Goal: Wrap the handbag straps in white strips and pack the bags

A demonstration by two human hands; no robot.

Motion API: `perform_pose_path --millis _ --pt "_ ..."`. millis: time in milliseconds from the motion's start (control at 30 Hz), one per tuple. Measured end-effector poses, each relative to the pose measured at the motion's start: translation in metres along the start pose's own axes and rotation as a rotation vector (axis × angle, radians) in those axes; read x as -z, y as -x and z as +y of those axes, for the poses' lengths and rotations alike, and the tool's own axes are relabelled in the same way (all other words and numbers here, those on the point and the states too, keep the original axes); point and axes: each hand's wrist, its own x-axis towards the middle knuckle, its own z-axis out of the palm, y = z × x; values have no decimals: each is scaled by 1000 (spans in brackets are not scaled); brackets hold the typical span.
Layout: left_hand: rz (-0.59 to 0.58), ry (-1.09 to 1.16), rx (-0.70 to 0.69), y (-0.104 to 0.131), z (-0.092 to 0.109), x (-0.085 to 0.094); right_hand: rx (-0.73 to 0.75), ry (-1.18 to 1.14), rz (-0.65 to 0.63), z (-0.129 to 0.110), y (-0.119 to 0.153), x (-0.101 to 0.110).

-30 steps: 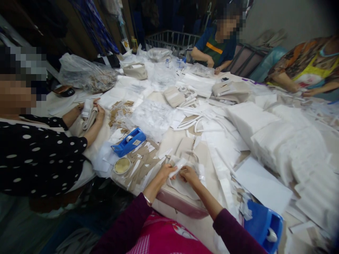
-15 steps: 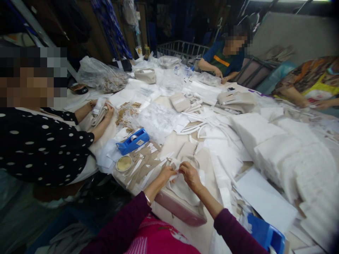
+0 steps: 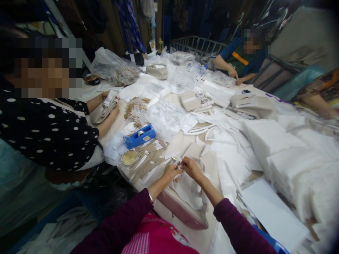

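Observation:
A light bag with a pinkish base lies on the table edge before me, with thin white material over it. My left hand is closed at the upper end of this material, thumb and fingers pinched together. Touching it or almost so, my right hand is also closed in a pinch. What lies between the fingertips is too small to make out. Just above the hands is a small metal clasp. Clear plastic shows beside my right wrist.
Left of my hands are a blue tape dispenser, a round tin and beige strips. White padding is piled at right. A person in polka dots holds a folded bag at left; others work across the table.
The whole view has shifted, so the table's things appear further right. My hands remain together over the bag, with the right one's fingers slightly lower and closer to the left.

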Motion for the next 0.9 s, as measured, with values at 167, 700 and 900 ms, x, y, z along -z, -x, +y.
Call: perform_pose_path --millis 167,700,900 --pt "48 -30 30 -1 -1 -5 -118 6 -72 -1 -9 4" --pt "68 -75 86 -11 -7 -5 -145 186 -413 -10 -56 6" --pt "71 -62 104 -12 -9 -6 -45 311 -313 -18 -36 5"
